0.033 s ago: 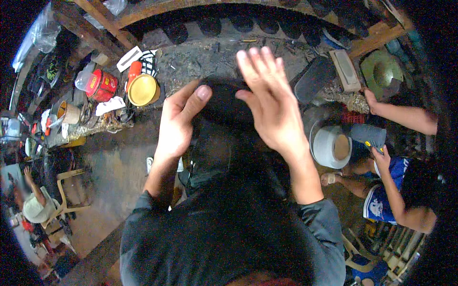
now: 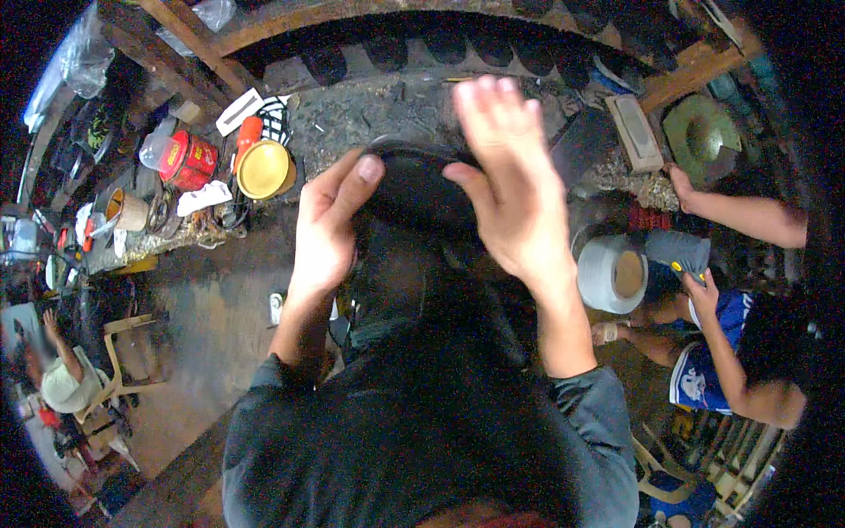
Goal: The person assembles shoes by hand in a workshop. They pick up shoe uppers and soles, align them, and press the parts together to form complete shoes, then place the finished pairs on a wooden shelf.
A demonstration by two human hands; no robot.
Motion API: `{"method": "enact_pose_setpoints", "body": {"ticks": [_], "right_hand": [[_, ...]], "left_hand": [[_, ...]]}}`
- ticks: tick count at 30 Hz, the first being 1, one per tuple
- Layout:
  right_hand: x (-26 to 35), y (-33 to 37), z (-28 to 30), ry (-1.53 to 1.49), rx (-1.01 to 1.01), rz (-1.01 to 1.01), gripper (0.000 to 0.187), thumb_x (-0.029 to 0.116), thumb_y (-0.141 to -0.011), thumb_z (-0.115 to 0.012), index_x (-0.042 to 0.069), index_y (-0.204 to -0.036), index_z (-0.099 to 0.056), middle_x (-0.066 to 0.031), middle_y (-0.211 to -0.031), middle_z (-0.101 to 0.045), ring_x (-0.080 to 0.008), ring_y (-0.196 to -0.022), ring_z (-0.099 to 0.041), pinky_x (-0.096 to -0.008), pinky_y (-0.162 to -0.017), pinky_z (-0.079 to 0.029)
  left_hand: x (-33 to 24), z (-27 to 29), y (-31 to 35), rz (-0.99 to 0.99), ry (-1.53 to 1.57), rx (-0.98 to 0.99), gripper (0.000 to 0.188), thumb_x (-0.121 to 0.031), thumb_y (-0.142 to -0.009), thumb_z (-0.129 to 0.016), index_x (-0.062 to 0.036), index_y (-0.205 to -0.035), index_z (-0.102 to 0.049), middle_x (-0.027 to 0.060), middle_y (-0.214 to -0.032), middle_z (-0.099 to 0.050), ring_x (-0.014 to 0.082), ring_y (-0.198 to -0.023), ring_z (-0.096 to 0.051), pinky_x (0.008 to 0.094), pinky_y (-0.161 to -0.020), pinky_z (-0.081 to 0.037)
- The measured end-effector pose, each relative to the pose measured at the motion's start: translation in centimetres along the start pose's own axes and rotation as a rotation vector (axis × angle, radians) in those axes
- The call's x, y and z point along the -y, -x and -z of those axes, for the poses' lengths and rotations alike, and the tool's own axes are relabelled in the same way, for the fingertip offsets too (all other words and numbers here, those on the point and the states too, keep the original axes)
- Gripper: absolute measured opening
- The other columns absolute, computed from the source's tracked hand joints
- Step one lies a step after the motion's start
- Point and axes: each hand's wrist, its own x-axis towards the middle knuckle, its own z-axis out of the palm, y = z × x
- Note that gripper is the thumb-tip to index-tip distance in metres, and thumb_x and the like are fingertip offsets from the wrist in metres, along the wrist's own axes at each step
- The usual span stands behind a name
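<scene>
Plainly, the left hand [image 2: 324, 216] grips a black, rounded piece [image 2: 414, 185]; the right hand [image 2: 521, 189] is flat, fingers straight, thumb at the piece's edge.

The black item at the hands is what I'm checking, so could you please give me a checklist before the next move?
1. Left hand at the black item, thumb on its edge: ok.
2. Right hand closed around it: not ok, fingers extended.
3. Red container apart from both hands: ok.
4. Co-worker's hand apart from the right hand: ok.
5. Item's underside: cannot tell, hidden.
</scene>
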Motion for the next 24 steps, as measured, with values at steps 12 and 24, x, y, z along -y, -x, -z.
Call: {"method": "enact_pose_setpoints", "body": {"ticks": [12, 24], "right_hand": [[1.0, 4.8, -7.1, -1.115, -0.604, -0.604, 0.07, 0.025, -0.109, -0.051, -0.005, -0.163, -0.018, -0.0232, -0.163, -0.032, -0.0294, -0.146, -0.038, -0.0411, -0.117, -0.036], [0.3, 2.1, -5.8, -1.011, -0.773, -0.689, 0.058, 0.029, -0.113, -0.04, -0.001, -0.161, -0.029, -0.0136, -0.162, -0.04, -0.0265, -0.146, -0.042, -0.0402, -0.122, -0.031]], "left_hand": [[9.0, -4.8, -0.5, -0.374, 0.608, -0.143, 0.059, -0.044, -0.105, -0.057, -0.0048, -0.147, -0.045, 0.0142, -0.145, -0.054, 0.0313, -0.134, -0.053, 0.0519, -0.116, -0.041], [7.8, -4.2, 0.3, -0.234, 0.165, 0.176, 0.07, -0.018, -0.099, -0.068, 0.0054, -0.157, -0.037, 0.0185, -0.153, -0.05, 0.0246, -0.141, -0.048, 0.0377, -0.119, -0.033]]}}
